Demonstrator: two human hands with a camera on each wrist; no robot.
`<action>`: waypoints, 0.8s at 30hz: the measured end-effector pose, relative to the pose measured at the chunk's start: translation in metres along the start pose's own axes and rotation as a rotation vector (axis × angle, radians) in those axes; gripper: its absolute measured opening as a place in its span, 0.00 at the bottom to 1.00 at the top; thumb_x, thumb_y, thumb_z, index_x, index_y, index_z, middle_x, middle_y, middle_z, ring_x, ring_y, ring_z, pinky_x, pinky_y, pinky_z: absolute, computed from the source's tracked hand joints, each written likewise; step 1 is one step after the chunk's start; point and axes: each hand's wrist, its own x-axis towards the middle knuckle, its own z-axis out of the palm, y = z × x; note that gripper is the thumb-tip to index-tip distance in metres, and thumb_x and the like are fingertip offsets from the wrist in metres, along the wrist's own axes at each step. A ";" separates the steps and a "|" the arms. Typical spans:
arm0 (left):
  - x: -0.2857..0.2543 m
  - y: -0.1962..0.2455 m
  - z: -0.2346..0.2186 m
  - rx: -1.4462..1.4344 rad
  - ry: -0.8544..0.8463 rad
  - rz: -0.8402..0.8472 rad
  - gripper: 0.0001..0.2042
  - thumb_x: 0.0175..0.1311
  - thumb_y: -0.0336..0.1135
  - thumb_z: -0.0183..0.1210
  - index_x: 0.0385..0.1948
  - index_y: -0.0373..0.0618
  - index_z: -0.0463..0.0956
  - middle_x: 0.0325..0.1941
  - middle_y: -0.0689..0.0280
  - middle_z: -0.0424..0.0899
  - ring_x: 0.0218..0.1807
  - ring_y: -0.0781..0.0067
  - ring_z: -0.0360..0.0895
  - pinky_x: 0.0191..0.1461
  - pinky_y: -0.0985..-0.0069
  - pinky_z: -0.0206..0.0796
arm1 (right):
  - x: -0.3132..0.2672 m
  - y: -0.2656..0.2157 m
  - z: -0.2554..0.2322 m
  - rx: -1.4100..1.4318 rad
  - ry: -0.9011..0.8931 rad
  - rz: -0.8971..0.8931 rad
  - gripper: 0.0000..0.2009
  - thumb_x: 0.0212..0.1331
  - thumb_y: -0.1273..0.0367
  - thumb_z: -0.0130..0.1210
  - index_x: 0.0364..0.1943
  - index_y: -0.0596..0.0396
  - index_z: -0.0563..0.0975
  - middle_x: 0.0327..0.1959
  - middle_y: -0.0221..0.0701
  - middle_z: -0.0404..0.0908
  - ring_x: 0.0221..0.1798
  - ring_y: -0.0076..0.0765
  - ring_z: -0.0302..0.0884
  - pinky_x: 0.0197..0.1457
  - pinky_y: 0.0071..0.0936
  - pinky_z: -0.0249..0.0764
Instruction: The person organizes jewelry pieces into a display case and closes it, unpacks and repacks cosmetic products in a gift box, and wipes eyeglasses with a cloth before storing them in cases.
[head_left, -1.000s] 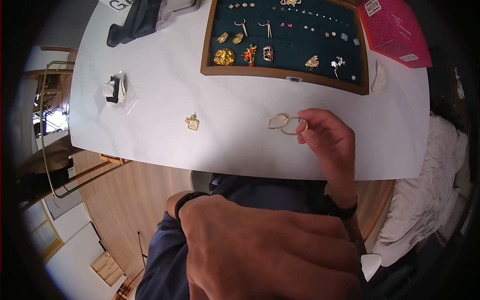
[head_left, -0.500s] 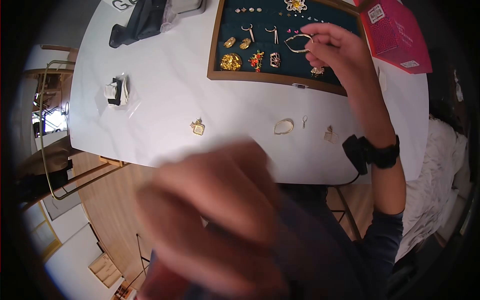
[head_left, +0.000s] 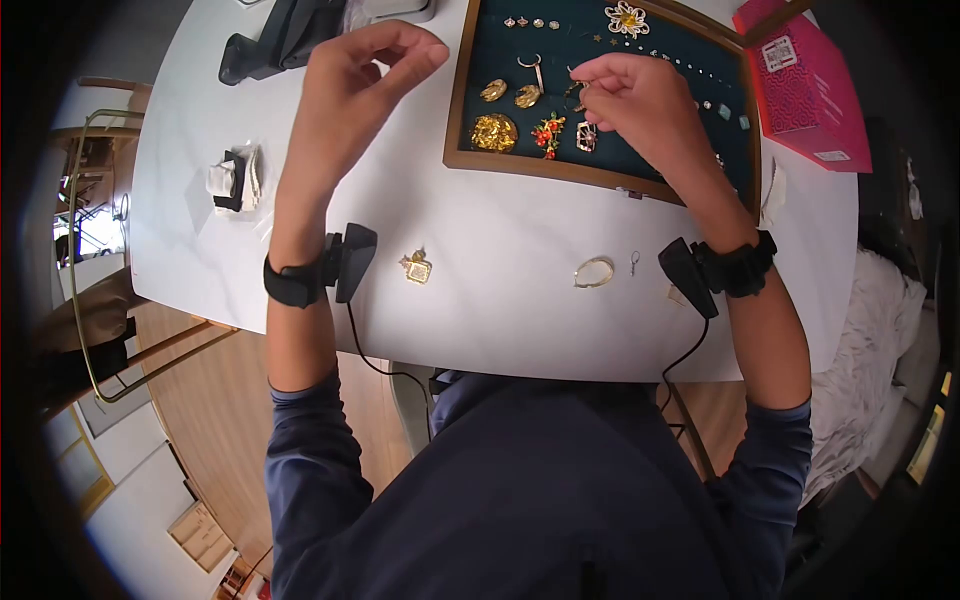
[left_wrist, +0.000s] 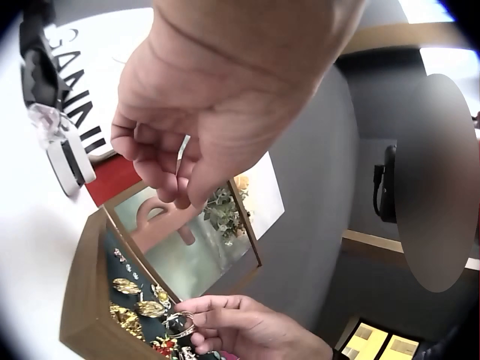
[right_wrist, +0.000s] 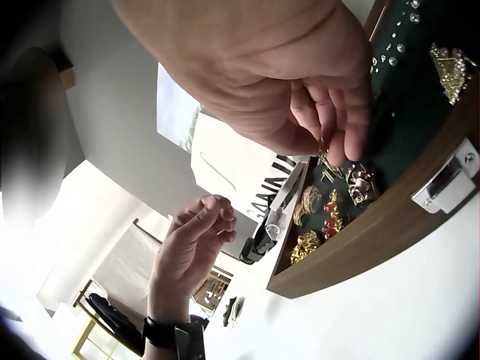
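My right hand point(head_left: 640, 100) is over the front of the wooden jewellery box point(head_left: 540, 168). It pinches a thin gold hoop earring point(left_wrist: 180, 324) between thumb and fingertips; the hand covers much of it in the head view. My left hand point(head_left: 350, 95) is raised left of the box, fingers loosely curled, thumb close to the index finger, with nothing seen in it. Beside the right fingers, on the dark green lining, are a square jewelled piece point(head_left: 586, 136) and a red flower brooch point(head_left: 548, 134). Another gold hoop earring point(head_left: 593, 272) lies on the white table.
A gold pendant-like piece point(head_left: 416, 267) and a small silver piece point(head_left: 635, 262) lie near the table's front. A pink box point(head_left: 810, 100) stands beside the jewellery box. At left is a clear bag with black and white contents point(head_left: 233, 182); a black device point(head_left: 285, 45) sits behind.
My left hand has come down from near the camera to beside the box. My right hand first lifted a hoop earring from the table, then carried it over the box.
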 end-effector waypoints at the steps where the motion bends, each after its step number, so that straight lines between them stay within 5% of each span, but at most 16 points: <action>1: 0.002 -0.002 0.002 -0.024 -0.027 -0.004 0.11 0.69 0.41 0.68 0.40 0.42 0.88 0.32 0.73 0.85 0.36 0.83 0.73 0.41 0.79 0.65 | 0.000 0.001 -0.001 -0.001 -0.002 0.001 0.15 0.56 0.70 0.65 0.48 0.56 0.87 0.34 0.36 0.90 0.38 0.30 0.88 0.46 0.26 0.82; 24: -0.032 -0.022 -0.017 0.006 0.055 -0.189 0.12 0.68 0.43 0.69 0.38 0.42 0.88 0.33 0.73 0.86 0.33 0.85 0.71 0.36 0.82 0.60 | -0.012 0.002 -0.020 -0.184 -0.054 0.045 0.14 0.62 0.71 0.60 0.51 0.51 0.87 0.34 0.36 0.90 0.35 0.31 0.88 0.43 0.28 0.80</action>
